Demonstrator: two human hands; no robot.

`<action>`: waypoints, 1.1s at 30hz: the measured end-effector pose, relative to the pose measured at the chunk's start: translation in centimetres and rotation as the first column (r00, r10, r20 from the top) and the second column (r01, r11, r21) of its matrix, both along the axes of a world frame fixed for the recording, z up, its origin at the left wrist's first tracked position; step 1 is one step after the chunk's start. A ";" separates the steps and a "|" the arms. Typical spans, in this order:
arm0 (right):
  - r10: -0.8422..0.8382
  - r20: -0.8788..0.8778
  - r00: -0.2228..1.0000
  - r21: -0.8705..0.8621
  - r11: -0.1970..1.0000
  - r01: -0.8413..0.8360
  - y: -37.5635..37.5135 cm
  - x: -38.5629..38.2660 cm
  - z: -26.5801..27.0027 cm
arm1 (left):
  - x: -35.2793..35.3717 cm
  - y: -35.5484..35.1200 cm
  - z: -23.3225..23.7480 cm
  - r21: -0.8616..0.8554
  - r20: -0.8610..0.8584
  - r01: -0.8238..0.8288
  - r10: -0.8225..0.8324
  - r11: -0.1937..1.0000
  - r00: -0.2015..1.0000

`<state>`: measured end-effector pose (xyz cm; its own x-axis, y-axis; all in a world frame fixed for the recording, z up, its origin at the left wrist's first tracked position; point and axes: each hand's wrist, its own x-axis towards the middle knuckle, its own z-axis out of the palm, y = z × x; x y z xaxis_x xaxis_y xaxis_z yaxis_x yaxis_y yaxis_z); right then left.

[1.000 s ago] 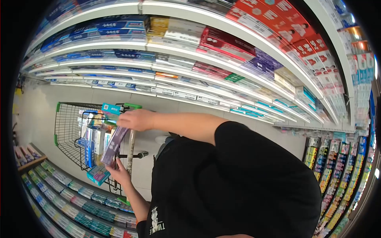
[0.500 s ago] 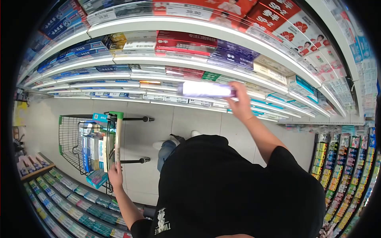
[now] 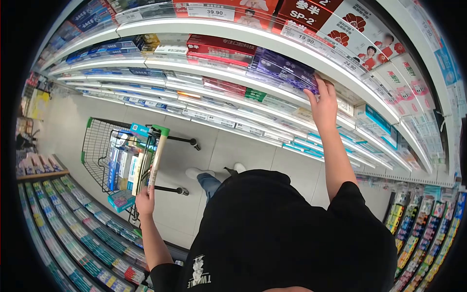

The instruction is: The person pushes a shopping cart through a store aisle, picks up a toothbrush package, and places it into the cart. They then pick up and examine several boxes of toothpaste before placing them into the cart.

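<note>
My left hand (image 3: 145, 200) is wrapped round the handle (image 3: 156, 160) of a shopping cart (image 3: 99, 151), which holds several boxes. Up at the shelf, my right hand (image 3: 323, 100) has thumb and fingers at the right end of a purple box (image 3: 282, 69), among other purple boxes on the shelf. The fingertips are partly hidden behind the box's end. Red boxes (image 3: 221, 48) lie to the left of the purple ones, and pale boxes sit to the right, partly behind my hand.
Shelf edges with price labels (image 3: 211, 11) run across the top. A teal and white box (image 3: 377, 125) stands to the right. Racks of packaged goods (image 3: 87, 233) line the lower left, and more hang at the lower right (image 3: 423, 224). Grey floor tiles (image 3: 253, 155) lie between.
My right hand has moved up and right to the shelf, and the purple box it held over the lower shelves is now among the purple boxes. The view has turned slightly; my left hand stays on the handle.
</note>
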<state>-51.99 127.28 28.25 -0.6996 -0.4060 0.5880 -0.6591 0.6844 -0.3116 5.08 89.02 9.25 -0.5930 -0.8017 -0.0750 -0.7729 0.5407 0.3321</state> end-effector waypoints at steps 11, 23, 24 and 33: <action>0.013 -0.077 0.997 0.007 1.000 -0.012 -2.3 -0.7 -1.0 | -3.0 9.8 0.3 -0.122 0.015 0.018 -0.017 0.992 1.000; 0.010 -0.264 0.964 0.056 0.998 0.004 -2.9 -1.4 -1.6 | -7.1 18.0 1.6 -0.007 -0.065 0.019 -0.019 1.000 0.998; 0.005 -0.260 0.966 0.049 0.999 0.008 -3.0 -1.6 -1.8 | -7.3 18.6 1.5 -0.009 -0.074 0.027 -0.028 1.000 0.997; 0.039 -0.329 0.944 0.005 0.999 -0.039 -2.5 -4.5 -4.0 | -7.6 22.4 1.2 0.020 -0.144 0.045 -0.041 0.999 0.989</action>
<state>-56.52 124.74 24.21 -0.4511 -0.4284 0.7830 -0.7513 0.6558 -0.0740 -2.48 111.39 10.44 -0.6328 -0.7743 -0.0049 -0.6925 0.5632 0.4508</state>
